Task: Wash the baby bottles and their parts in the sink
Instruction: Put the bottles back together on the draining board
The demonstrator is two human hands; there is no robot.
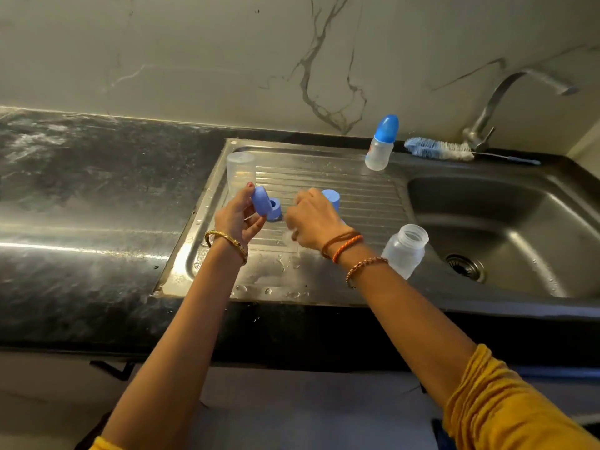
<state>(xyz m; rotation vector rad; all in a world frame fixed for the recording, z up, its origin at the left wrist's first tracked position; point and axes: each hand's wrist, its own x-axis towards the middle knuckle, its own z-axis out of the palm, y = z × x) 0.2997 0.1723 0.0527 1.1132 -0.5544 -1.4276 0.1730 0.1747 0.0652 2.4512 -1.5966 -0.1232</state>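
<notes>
Both my hands work over the drainboard (pixel 324 177): left hand (pixel 235 219) pinches a blue collar (pixel 263 204), right hand (pixel 313 220) is clenched on a cap (pixel 331 198). Light, wet, slippery plastic, I judge; grip the rims. An open bottle (pixel 404 251) stands beside the sink (pixel 506 222).

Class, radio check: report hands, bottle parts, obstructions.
Left hand grips blue collar ring. Right hand holds something, unclear what; blue cap behind it. Open bottle on drainboard. No obstruction.

It looked like a home kitchen: steel sink (pixel 506 228) with ribbed drainboard (pixel 324 190), right of centre, in black stone counter (pixel 97 196), marble-patterned wall (pixel 227 53) above.
</notes>
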